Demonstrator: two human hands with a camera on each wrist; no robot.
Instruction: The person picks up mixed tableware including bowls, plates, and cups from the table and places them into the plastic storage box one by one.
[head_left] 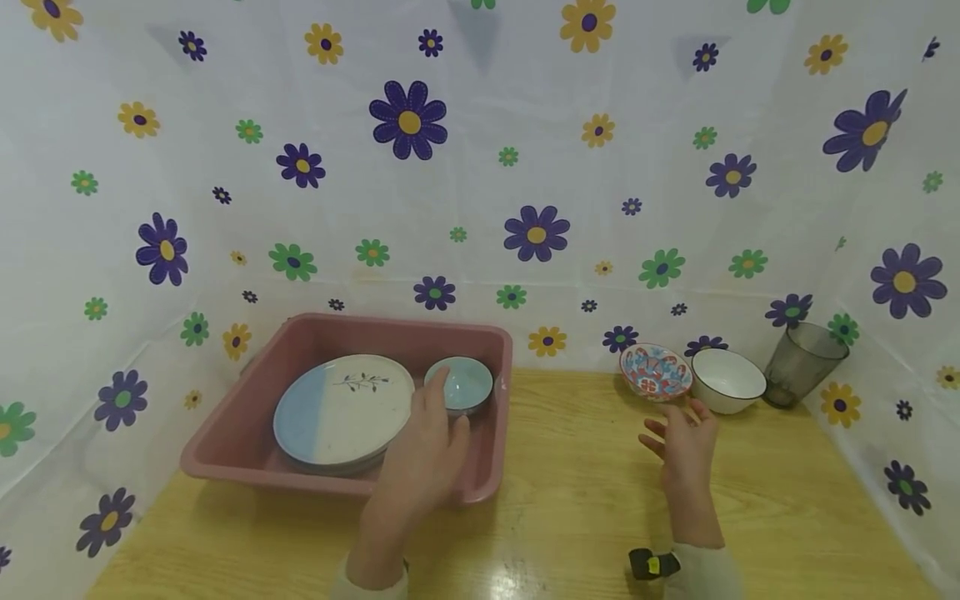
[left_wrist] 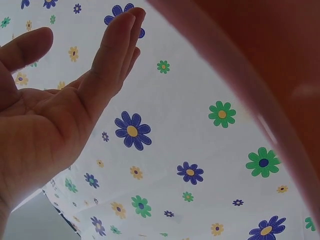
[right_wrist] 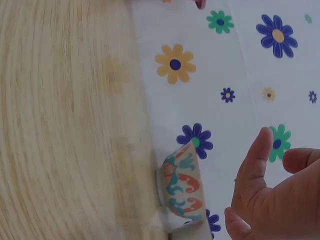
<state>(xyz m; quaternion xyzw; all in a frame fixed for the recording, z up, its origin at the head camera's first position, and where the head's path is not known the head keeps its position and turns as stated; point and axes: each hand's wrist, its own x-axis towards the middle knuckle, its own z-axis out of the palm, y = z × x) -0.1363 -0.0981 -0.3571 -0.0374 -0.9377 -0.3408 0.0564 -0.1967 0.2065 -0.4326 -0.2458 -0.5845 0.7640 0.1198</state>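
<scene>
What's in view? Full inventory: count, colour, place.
Table: 1, yellowish wood, under the dishes
Tub: 1, pink, table's left
Plate: at least 1, blue and cream, in tub
Small bowl: at least 1, pale blue, right of plate
Patterned bowl: 1, red, blue, white, table's far right
White bowl: 1, white, dark rim, right of patterned bowl
Glass: 1, smoky grey, right of white bowl
Flowered sheeting: count unclear, white, multicoloured flowers, around table
Wrist device: 1, black and yellow, by right cuff
Sleeves: 2, pale, bottom edge
Left hand: 1, bare, by small bowl
Right hand: 1, bare, near patterned bowl
</scene>
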